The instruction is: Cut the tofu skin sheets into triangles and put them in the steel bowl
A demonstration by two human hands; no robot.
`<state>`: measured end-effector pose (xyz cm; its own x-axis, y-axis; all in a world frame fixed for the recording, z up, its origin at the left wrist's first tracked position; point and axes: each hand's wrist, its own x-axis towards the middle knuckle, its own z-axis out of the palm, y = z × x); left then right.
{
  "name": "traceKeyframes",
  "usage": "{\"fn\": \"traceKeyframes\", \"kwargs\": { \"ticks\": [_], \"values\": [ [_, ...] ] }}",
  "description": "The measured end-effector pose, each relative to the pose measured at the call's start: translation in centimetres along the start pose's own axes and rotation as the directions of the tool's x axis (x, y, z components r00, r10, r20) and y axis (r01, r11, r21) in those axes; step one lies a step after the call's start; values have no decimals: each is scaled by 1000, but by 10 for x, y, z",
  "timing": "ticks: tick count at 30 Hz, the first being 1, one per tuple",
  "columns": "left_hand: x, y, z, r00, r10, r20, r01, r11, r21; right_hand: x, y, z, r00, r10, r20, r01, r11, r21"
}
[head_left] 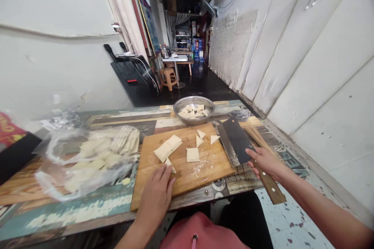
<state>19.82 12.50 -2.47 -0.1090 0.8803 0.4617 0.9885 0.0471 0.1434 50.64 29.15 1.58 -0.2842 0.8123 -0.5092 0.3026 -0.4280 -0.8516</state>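
Observation:
My left hand point(156, 194) lies on the near edge of a wooden cutting board point(187, 171), fingers together, their tips touching a small triangular tofu piece point(170, 164). Whether it pinches the piece I cannot see. Flat pale tofu sheets point(167, 148) and a square piece point(193, 154) lie mid-board, with small triangles point(204, 137) at the far side. My right hand point(263, 161) grips the wooden handle of a cleaver point(238, 140), whose blade rests flat at the board's right edge.
A steel bowl point(194, 104) holding cut tofu pieces stands behind the board. A clear plastic bag point(87, 159) with more tofu lies to the left. Bamboo skewers point(257, 134) lie beside the cleaver. The wall runs along the right; a corridor with a stool extends beyond.

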Motion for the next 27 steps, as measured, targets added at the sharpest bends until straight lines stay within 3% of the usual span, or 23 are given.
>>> {"fn": "traceKeyframes", "kwargs": {
  "ticks": [3, 6, 10, 13, 18, 21, 27],
  "values": [
    [-5, -4, 10, 999, -20, -27, 19, 1000, -21, 5, 12, 2, 1000, 1, 9, -2, 998, 71],
    [3, 4, 25, 999, 37, -23, -39, 997, -67, 9, 19, 4, 1000, -8, 5, 8, 994, 109],
    [27, 20, 40, 988, 147, 40, -141, 982, -122, 10, 27, 2, 1000, -8, 14, 6, 987, 160],
    [54, 24, 40, 968, 215, 129, -193, 967, -165, 9, 31, 1, 999, 1, 37, -7, 983, 185],
    [101, 18, 33, 934, 196, 298, -113, 955, -274, 9, 32, 7, 997, 25, 73, -40, 977, 209],
    [117, 26, 42, 925, 111, 364, 4, 954, -301, 12, 31, 14, 996, 18, 87, -37, 974, 223],
    [131, 58, 73, 960, -17, 281, 87, 966, -242, 18, 25, 38, 988, -21, 150, -13, 975, 220]
  ]
}}
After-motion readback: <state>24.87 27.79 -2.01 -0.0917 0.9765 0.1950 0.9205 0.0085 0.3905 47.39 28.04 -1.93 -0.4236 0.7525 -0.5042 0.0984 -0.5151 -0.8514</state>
